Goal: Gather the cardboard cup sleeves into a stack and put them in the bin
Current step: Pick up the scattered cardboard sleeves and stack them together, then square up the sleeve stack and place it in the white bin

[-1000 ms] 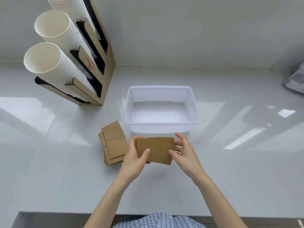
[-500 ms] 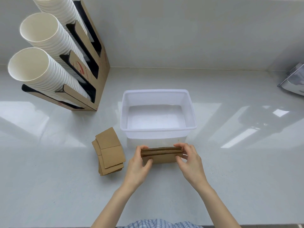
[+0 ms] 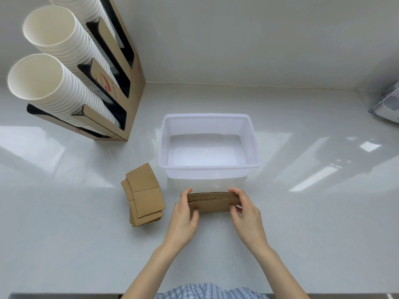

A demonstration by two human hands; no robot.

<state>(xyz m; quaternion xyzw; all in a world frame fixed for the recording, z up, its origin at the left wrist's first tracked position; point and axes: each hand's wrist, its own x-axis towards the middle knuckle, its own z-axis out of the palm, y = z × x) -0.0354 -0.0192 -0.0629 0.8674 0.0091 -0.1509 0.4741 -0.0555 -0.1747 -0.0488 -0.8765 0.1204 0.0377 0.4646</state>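
Observation:
A stack of brown cardboard cup sleeves [image 3: 212, 203] stands on edge on the white counter, just in front of the bin. My left hand [image 3: 183, 219] grips its left end and my right hand [image 3: 246, 214] grips its right end. The translucent white plastic bin [image 3: 208, 168] sits right behind the stack and has nothing inside. A second, loosely fanned pile of sleeves [image 3: 143, 194] lies flat on the counter to the left of my left hand.
A cardboard dispenser [image 3: 129, 67] holding long rows of white paper cups [image 3: 51, 76] stands at the back left. A metal object [image 3: 386, 106] pokes in at the right edge. The white wall runs along the back of the counter.
The sleeves in my hands have turned from flat and fanned to upright on edge and squared together. Both hands have shifted to the ends of the stack.

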